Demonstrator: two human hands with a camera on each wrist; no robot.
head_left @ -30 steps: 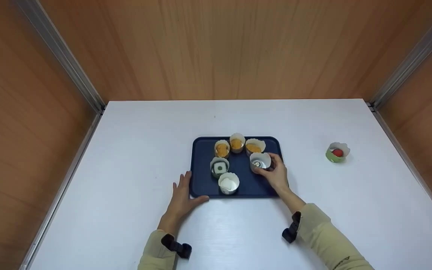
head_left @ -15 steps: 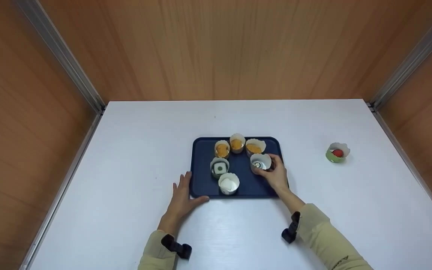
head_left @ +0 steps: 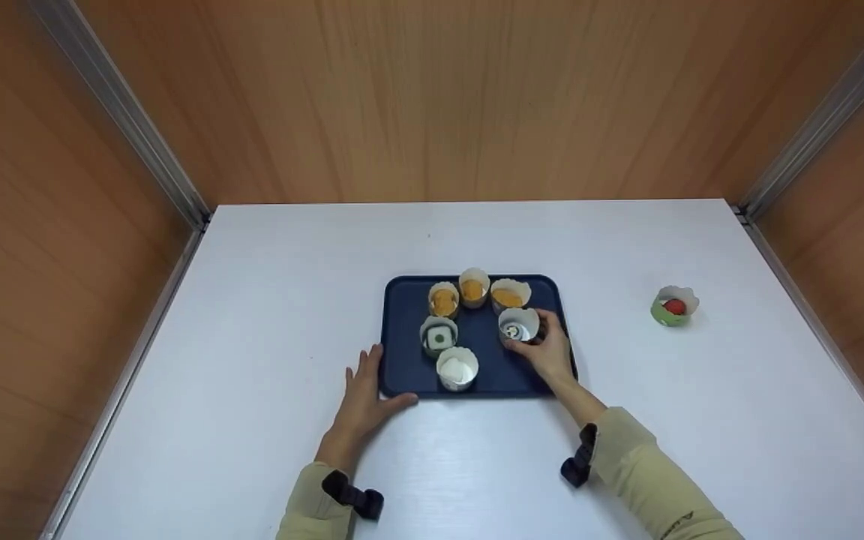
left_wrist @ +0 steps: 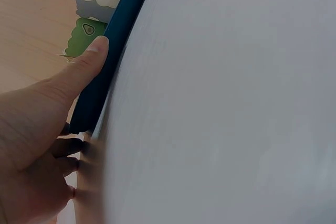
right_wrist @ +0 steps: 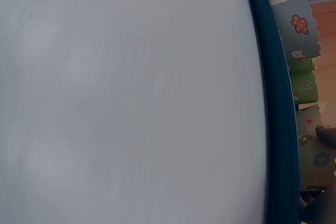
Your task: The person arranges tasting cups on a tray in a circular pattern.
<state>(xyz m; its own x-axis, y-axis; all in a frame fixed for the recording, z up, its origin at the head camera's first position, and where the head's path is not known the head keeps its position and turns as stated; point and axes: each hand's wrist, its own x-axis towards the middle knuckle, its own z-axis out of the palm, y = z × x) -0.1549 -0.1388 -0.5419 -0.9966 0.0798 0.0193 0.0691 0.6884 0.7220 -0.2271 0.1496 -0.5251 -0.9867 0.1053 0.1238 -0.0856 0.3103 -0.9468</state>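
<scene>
My right hand (head_left: 554, 356) holds a pale paper baking cup (head_left: 520, 316) between thumb and fingers, over the right part of a dark blue tray (head_left: 402, 375). Inside that cup lies a small whitish piece. In the right wrist view, the held cup (right_wrist: 310, 153) shows printed shapes, with the thumb against its side. My left hand (head_left: 359, 401) rests at the tray's front left corner. Its fingers lie straight along the left side, its thumb on the front rim. The left wrist view shows the same thumb on the tray rim (left_wrist: 118, 45).
Three cups with orange-yellow cakes, one of them the middle cup (head_left: 474, 288), stand at the tray's back. A cup with a white-green piece (head_left: 439, 336) and one with white contents (head_left: 457, 367) stand nearer. A green cup with a red ball (head_left: 673, 306) sits right of the tray.
My right hand has shifted very slightly left with the held cup. The left hand and the tray look the same.
</scene>
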